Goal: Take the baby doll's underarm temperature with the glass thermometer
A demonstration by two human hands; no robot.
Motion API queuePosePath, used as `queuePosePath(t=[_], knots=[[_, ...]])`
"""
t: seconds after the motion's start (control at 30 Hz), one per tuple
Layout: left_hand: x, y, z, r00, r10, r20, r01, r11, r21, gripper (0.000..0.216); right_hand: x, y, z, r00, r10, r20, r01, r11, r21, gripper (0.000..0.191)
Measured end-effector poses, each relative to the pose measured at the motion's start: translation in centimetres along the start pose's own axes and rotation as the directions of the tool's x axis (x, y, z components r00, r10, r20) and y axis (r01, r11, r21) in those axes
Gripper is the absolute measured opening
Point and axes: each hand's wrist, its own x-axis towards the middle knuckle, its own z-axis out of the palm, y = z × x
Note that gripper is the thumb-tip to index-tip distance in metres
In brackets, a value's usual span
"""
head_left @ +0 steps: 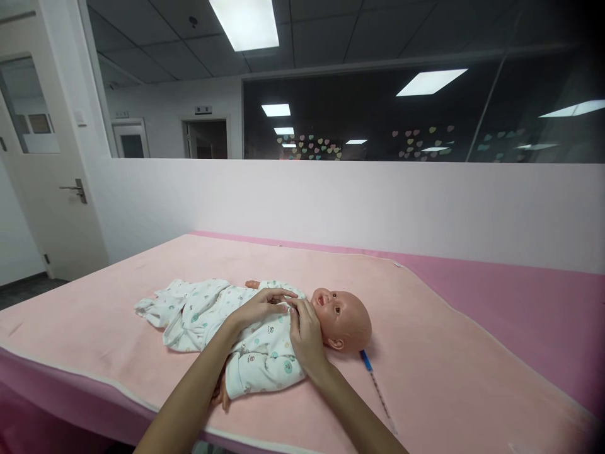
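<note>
At the frame's lower centre, a doll (278,334) lies on a pink mat (439,378). We see 2 hands, left (265,305) and right (306,328), meet with bent fingers on its upper chest; whether they pinch the suit (269,343), we cannot tell. A hard tug, we judge, could roll the head (347,320); an outward forearm (352,410) swing could knock the blue-ended stick (377,388).

There's the left forearm (196,381) at seven o'clock, slim and bare; the right forearm (352,410) at five, bare too, and left hand (259,307) and right hand (307,332), both bare, with slender fingers (281,293)!
</note>
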Motion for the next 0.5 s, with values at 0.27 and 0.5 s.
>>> queuePosePath(t=[0.27, 0.5], knots=[[-0.06, 0.42, 0.21, 0.999, -0.04, 0.013, 0.041, 0.991, -0.128, 0.036, -0.05, -0.39, -0.24, 0.998, -0.028, -0.048, 0.027, 1.0, -0.014, 0.017], [-0.32, 0.54, -0.45, 0.994, -0.111, -0.02, 0.106, 0.981, -0.16, 0.035, -0.08, -0.28, -0.06, 0.999, -0.001, -0.037, 0.001, 1.0, 0.005, 0.017]])
